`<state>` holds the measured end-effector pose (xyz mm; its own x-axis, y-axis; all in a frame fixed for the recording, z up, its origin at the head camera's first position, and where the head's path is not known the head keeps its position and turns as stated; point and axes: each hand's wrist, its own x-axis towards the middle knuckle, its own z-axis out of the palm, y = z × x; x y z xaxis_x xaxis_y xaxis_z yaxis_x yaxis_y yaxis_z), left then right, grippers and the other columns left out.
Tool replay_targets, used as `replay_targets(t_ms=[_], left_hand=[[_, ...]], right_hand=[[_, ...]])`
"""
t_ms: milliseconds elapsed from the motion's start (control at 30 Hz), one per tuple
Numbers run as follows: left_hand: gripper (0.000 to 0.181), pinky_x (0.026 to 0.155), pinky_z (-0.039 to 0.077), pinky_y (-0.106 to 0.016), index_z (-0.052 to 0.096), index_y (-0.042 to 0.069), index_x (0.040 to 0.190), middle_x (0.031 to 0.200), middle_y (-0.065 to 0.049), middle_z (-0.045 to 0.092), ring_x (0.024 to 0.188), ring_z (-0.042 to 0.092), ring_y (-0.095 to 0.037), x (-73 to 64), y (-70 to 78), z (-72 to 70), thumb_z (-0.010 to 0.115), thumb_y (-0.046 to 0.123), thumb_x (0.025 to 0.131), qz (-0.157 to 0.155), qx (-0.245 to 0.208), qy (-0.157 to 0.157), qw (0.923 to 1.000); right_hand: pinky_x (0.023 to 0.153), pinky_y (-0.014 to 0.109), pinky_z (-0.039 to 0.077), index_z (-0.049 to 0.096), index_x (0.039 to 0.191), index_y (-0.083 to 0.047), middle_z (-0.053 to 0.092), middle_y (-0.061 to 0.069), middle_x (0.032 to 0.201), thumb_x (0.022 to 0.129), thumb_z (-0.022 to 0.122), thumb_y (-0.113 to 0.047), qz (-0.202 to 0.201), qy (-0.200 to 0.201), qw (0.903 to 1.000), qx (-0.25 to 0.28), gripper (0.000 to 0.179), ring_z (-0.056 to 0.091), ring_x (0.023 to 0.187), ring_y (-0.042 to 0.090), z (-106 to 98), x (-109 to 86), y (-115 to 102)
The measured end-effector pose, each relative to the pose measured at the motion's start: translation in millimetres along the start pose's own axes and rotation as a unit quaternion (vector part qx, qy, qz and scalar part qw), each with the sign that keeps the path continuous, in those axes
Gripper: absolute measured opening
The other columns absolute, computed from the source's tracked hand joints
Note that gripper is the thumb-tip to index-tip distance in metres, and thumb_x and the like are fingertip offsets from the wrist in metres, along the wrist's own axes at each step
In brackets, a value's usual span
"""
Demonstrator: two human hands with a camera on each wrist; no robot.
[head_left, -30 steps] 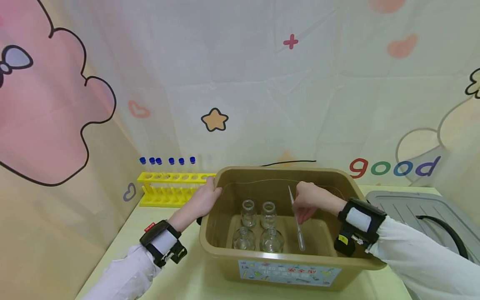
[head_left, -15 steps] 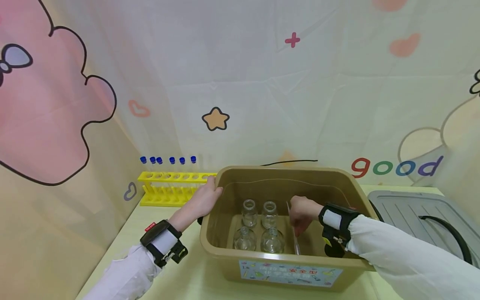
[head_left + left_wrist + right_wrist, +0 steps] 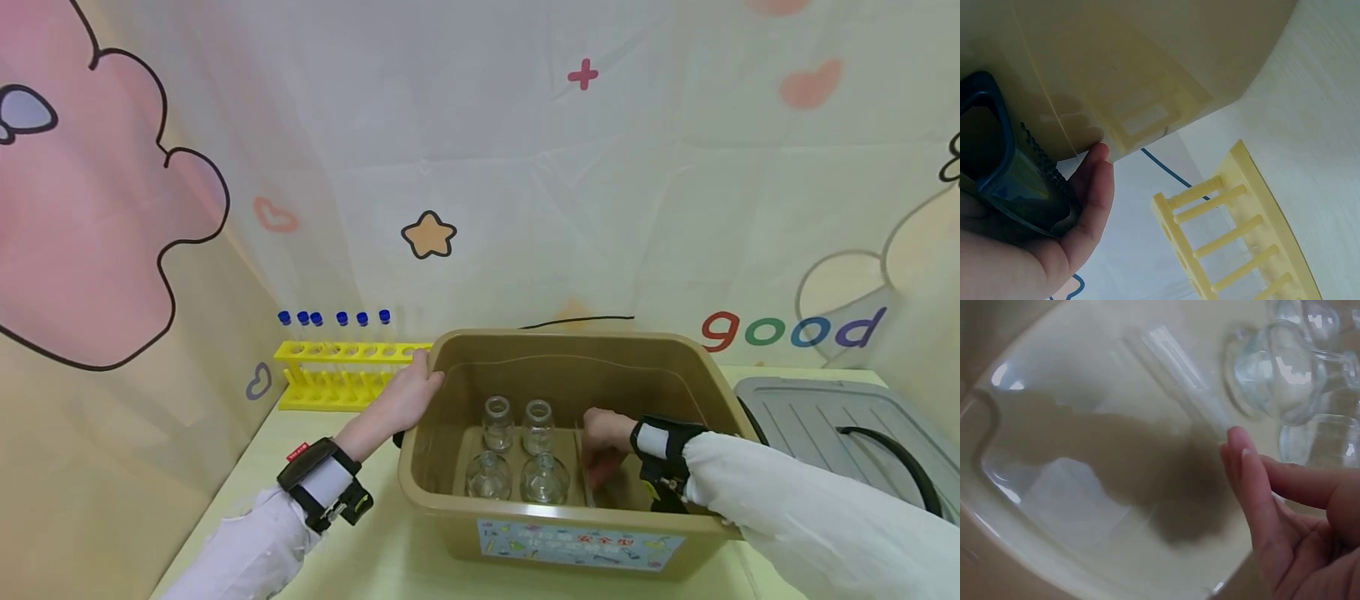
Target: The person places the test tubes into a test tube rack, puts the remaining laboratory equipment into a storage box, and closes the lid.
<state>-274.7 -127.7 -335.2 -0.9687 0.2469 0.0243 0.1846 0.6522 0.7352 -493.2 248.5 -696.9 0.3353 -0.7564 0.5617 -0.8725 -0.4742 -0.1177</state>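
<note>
Your right hand (image 3: 607, 437) hanging low inside tan bin (image 3: 555, 512), fingers (image 3: 1254, 487) pinching clear pipette (image 3: 1175, 359). Pipette slanting just beside four glass bottles (image 3: 545, 482); whether touching bottom, cannot tell. Your left hand (image 3: 408, 398) gripping bin's left side, fingers curling at dark handle (image 3: 1029, 194). Yellow rack (image 3: 322, 406) standing on surface (image 3: 360, 546), left of bin.

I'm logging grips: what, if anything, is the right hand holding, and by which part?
The right hand has a dropper, pinched in its fingers by the narrow stem; the wide bulb end is free.
</note>
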Motion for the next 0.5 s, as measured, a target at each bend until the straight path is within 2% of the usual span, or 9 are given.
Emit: replay_targets(t_ms=[33, 67, 100, 167, 233, 300, 400, 500], left_hand=[[0.028, 0.054, 0.051, -0.033, 0.034, -0.006, 0.116, 0.091, -0.021, 0.053, 0.072, 0.062, -0.025, -0.1, -0.3, -0.4, 0.037, 0.013, 0.096, 0.000, -0.001, 0.001, 1.0000], [0.028, 0.054, 0.051, -0.033, 0.034, -0.006, 0.116, 0.090, -0.020, 0.053, 0.072, 0.062, -0.025, -0.3, -0.5, -0.8, 0.037, 0.014, 0.096, 0.000, 0.002, 0.002, 1.0000], [0.028, 0.054, 0.051, -0.033, 0.034, -0.006, 0.116, 0.090, -0.020, 0.053, 0.072, 0.062, -0.025, -0.3, -0.8, -1.1, 0.037, 0.014, 0.096, 0.000, 0.002, 0.002, 1.0000], [0.028, 0.054, 0.051, -0.033, 0.034, -0.006, 0.116, 0.091, -0.020, 0.053, 0.072, 0.062, -0.025, -0.9, -0.9, -1.7, 0.037, 0.014, 0.096, -0.002, 0.002, 0.003, 1.0000], [0.029, 0.055, 0.051, -0.033, 0.034, -0.006, 0.117, 0.092, -0.020, 0.053, 0.072, 0.062, -0.025, -1.1, -1.1, -1.8, 0.037, 0.014, 0.096, -0.003, 0.003, 0.004, 1.0000], [0.029, 0.056, 0.051, -0.033, 0.034, -0.006, 0.117, 0.092, -0.020, 0.053, 0.073, 0.062, -0.025, -1.1, -1.3, -1.7, 0.037, 0.014, 0.096, 0.000, 0.007, 0.005, 1.0000], [0.029, 0.057, 0.051, -0.033, 0.035, -0.006, 0.117, 0.092, -0.019, 0.053, 0.074, 0.061, -0.025, -0.5, -1.9, -1.3, 0.037, 0.014, 0.096, 0.005, 0.012, 0.006, 0.9999], [0.029, 0.057, 0.051, -0.033, 0.035, -0.006, 0.117, 0.092, -0.019, 0.053, 0.073, 0.061, -0.025, 0.5, -1.5, -0.9, 0.037, 0.015, 0.096, 0.003, 0.011, 0.001, 0.9999]], right_hand=[[0.055, 0.011, 0.040, 0.072, 0.075, -0.018, 0.062, -0.012, 0.070, 0.060, 0.086, -0.020, -0.065, 0.011, 0.9977, -0.018, 0.020, 0.053, 0.065, -0.006, 11.5, -24.1, 16.4], [0.053, 0.010, 0.038, 0.071, 0.072, -0.022, 0.060, -0.016, 0.068, 0.058, 0.087, -0.024, -0.057, 0.018, 0.9981, -0.018, 0.022, 0.050, 0.063, -0.009, 21.3, -40.8, 25.9], [0.051, 0.009, 0.036, 0.068, 0.068, -0.025, 0.056, -0.018, 0.065, 0.058, 0.086, -0.027, -0.033, 0.008, 0.9993, -0.014, 0.021, 0.046, 0.061, -0.011, 28.6, -53.0, 32.5], [0.046, 0.007, 0.030, 0.060, 0.059, -0.025, 0.049, -0.020, 0.058, 0.059, 0.085, -0.030, 0.064, -0.017, 0.9976, 0.022, 0.026, 0.038, 0.054, -0.012, 36.9, -63.9, 36.2], [0.041, 0.009, 0.024, 0.052, 0.054, -0.022, 0.040, -0.019, 0.053, 0.061, 0.084, -0.034, 0.123, -0.047, 0.9912, 0.019, 0.035, 0.031, 0.049, -0.010, 38.1, -61.1, 32.1], [0.039, 0.012, 0.021, 0.047, 0.053, -0.022, 0.035, -0.017, 0.051, 0.063, 0.082, -0.038, 0.144, -0.060, 0.9877, -0.001, 0.040, 0.027, 0.046, -0.006, 39.1, -57.5, 28.2], [0.039, 0.012, 0.018, 0.046, 0.052, -0.023, 0.031, -0.016, 0.052, 0.059, 0.083, -0.040, 0.142, -0.040, 0.9889, -0.021, 0.042, 0.023, 0.046, -0.005, 38.8, -48.4, 22.2], [0.040, 0.009, 0.022, 0.053, 0.054, -0.026, 0.038, -0.019, 0.052, 0.055, 0.087, -0.033, 0.136, 0.011, 0.9907, -0.001, 0.035, 0.027, 0.047, -0.008, 38.8, -40.5, 17.0]])
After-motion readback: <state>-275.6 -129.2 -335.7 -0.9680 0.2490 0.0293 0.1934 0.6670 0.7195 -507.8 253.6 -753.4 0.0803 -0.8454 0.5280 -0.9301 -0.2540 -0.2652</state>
